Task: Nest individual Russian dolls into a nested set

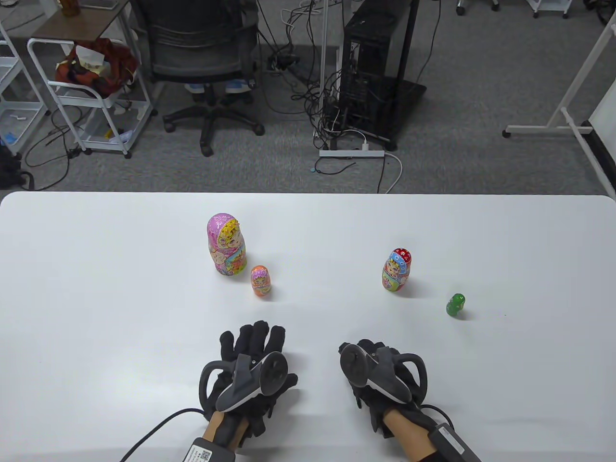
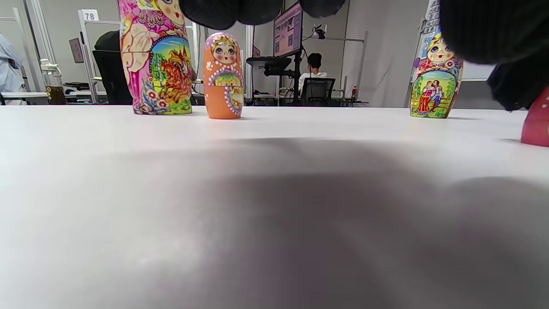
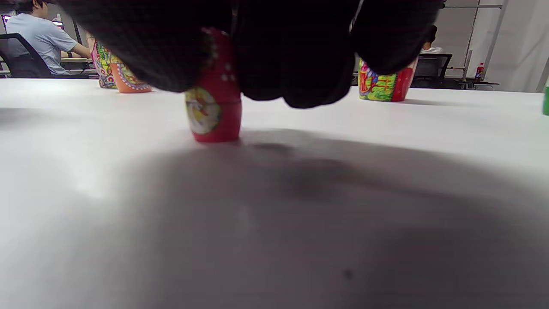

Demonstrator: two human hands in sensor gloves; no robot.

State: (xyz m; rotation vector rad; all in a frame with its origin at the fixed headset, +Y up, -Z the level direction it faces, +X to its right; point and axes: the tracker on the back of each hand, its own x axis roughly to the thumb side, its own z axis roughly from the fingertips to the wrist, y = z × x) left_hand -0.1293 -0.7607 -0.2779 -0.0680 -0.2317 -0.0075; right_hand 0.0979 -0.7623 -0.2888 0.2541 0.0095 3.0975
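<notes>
Four dolls stand apart on the white table (image 1: pixel 96 288): a tall pink doll (image 1: pixel 226 245), a small orange doll (image 1: pixel 261 281) right beside it, a mid-size red-and-blue doll (image 1: pixel 396 270) and a tiny green doll (image 1: pixel 455 304). My left hand (image 1: pixel 257 334) lies flat near the front, fingers straight, holding nothing. My right hand (image 1: pixel 363 349) is curled over a small red doll (image 3: pixel 213 111) that stands upright on the table. Its fingers (image 3: pixel 291 51) cover the doll's top. The table view hides this doll under the hand; the left wrist view catches the red doll (image 2: pixel 536 124) at its right edge.
Beyond the table's far edge are an office chair (image 1: pixel 202 53), a black computer tower (image 1: pixel 375 67) with cables, and a white cart (image 1: pixel 91 91). Seated people at desks show far behind in both wrist views.
</notes>
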